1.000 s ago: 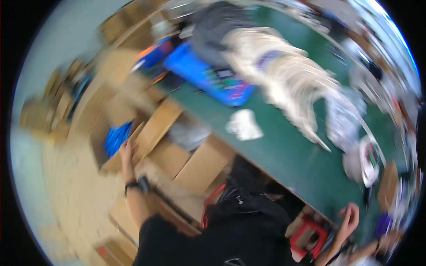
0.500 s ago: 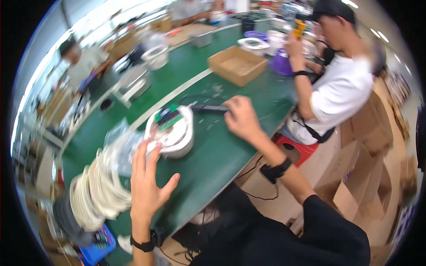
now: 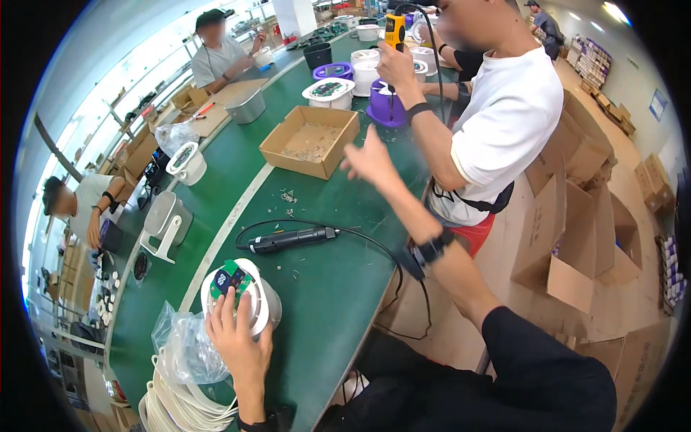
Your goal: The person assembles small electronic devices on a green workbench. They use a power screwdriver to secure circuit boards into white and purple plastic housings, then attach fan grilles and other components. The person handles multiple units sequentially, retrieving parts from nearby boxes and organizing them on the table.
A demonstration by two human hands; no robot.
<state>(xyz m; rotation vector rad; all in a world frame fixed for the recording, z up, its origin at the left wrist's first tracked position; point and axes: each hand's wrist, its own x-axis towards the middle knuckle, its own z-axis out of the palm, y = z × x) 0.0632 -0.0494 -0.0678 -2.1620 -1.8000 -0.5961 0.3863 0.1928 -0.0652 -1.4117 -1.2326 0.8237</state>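
A white plastic housing [image 3: 268,306] with a green circuit board [image 3: 232,277] on top stands on the green table. My left hand [image 3: 241,342] rests on it, fingers stretched over the rim and board, thumb at the side. Beyond it lies a black electric screwdriver [image 3: 291,240] with a cable, not held. My right hand [image 3: 373,160] is in the air by the near right corner of a cardboard box [image 3: 299,165], which holds many small metal pieces. Its fingers are apart, with nothing seen in them.
A co-worker [image 3: 504,108] at the right holds a yellow power tool [image 3: 395,32] over a purple housing [image 3: 387,108]. A clear plastic bag [image 3: 188,353] and coiled cream cables [image 3: 180,403] lie near my left hand. More white housings [image 3: 330,92] stand beyond the box. Small pieces [image 3: 288,196] are scattered nearby.
My right hand has let go of the screwdriver, now lying on the table, and has moved toward the cardboard box. My left hand has settled on the white housing. The view has shifted.
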